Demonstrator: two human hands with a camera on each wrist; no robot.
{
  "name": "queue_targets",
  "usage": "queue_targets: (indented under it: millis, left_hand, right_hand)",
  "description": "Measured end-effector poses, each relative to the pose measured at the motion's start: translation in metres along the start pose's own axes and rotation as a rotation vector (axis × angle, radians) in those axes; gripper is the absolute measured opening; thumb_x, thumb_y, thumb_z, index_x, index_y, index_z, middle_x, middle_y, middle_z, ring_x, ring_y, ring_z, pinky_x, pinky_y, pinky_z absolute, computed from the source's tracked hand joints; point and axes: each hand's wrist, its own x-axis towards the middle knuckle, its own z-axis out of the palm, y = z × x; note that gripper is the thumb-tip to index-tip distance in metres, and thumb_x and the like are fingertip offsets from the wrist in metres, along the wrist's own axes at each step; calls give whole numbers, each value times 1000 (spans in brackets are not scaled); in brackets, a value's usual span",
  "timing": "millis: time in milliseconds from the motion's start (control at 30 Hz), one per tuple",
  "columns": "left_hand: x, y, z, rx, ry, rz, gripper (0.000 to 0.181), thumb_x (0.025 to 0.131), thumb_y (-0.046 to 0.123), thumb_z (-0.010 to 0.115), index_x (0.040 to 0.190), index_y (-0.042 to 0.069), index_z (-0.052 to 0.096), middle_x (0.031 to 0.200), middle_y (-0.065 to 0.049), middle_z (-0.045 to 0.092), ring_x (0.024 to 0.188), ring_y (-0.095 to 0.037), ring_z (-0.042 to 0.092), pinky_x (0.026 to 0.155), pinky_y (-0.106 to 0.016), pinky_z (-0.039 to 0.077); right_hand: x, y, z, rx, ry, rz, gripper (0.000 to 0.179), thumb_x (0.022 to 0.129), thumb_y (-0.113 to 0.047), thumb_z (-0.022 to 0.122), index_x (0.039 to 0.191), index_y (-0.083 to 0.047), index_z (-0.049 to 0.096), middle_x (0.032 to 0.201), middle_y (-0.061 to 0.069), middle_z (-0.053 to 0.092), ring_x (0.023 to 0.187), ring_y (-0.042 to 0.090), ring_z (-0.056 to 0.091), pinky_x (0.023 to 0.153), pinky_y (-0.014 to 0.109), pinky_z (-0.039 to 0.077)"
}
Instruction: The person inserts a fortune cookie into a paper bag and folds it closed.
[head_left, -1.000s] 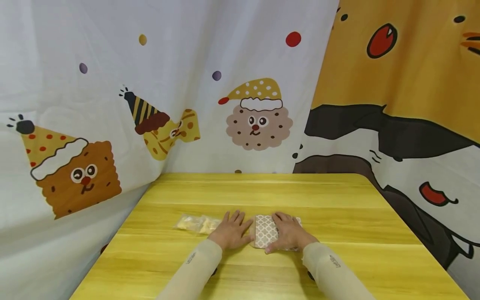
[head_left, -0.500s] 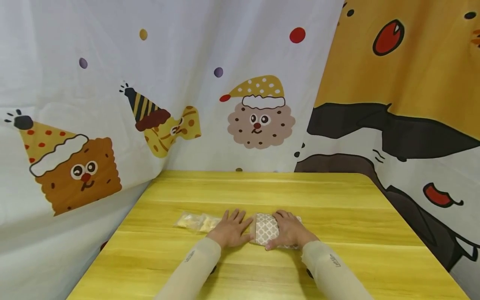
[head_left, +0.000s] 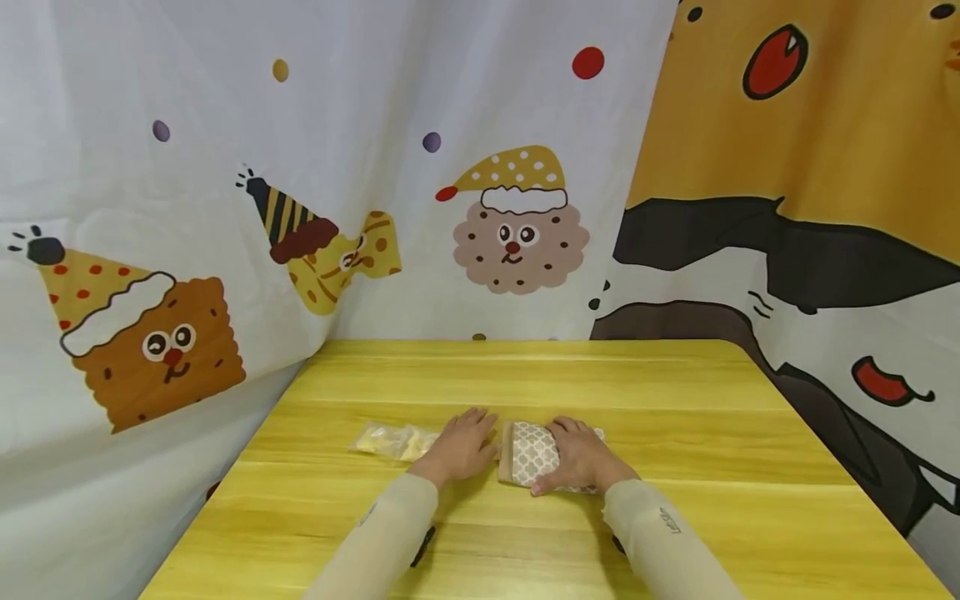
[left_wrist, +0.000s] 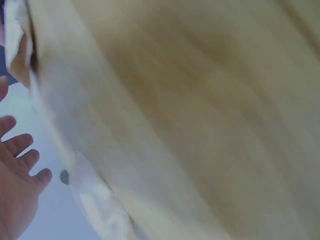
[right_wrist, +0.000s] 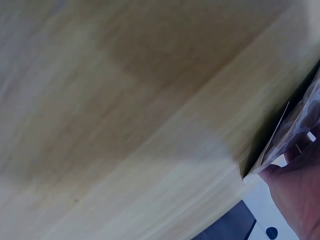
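Observation:
A flat paper bag [head_left: 536, 454] with a grey-and-white lattice print and a plain brown edge at its left end lies on the table. My right hand [head_left: 583, 458] grips it across its width, thumb at the near edge and fingers towards the far edge. In the right wrist view, the bag's paper edge [right_wrist: 277, 135] stands up beside the hand. My left hand [head_left: 461, 446] is just left of the bag's brown end, fingers loosely extended and holding nothing visible. Beyond it to the left lie clear packets [head_left: 382, 440] with pale yellow contents, partly hidden by that hand.
The yellow wood-grain table [head_left: 637, 379] runs back to a white cloth [head_left: 390, 100] printed with cartoon biscuits. A cloth with large orange and black shapes [head_left: 817, 267] hangs on the right.
My left hand has drawn slightly away from the bag's left end and turned, its fingers closer together. Under my right hand the bag has bowed, its left end rising a little.

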Motion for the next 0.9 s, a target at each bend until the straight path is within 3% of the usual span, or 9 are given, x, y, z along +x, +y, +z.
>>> queue_targets:
  millis: [200, 533, 700, 900]
  left_hand:
    - [7, 11, 0, -237, 105, 48, 54, 104, 26, 53, 149, -1, 40, 150, -23, 41, 139, -38, 37, 113, -51, 30]
    - [13, 28, 5, -611, 162, -52, 51, 101, 21, 60, 145, -1, 47, 134, -22, 55, 119, -35, 57, 97, -47, 48]
    - [11, 27, 8, -633, 183, -92, 48, 98, 18, 64, 139, -6, 51, 120, -20, 62, 108, -32, 61, 92, -46, 51]
    - [9, 26, 14, -686, 149, -147, 42, 98, 17, 64, 132, -7, 58, 117, -16, 66, 106, -29, 62, 92, -45, 51]
  right_hand:
    - [1, -1, -2, -5, -14, 4, 122, 61, -73, 81, 149, 0, 38, 152, 20, 34, 140, 42, 29, 111, 57, 28]
    - [3, -2, -3, -3, -1, 5, 120, 62, -71, 82, 148, 0, 39, 151, 20, 36, 139, 42, 31, 110, 57, 30]
    - [5, -1, -1, 3, 7, 14, 120, 61, -72, 81, 148, 0, 40, 150, 20, 37, 138, 43, 31, 110, 57, 31]
    - [3, -1, -2, 37, -6, 25, 121, 62, -72, 80, 150, -1, 38, 152, 20, 35, 139, 44, 29, 109, 58, 31]
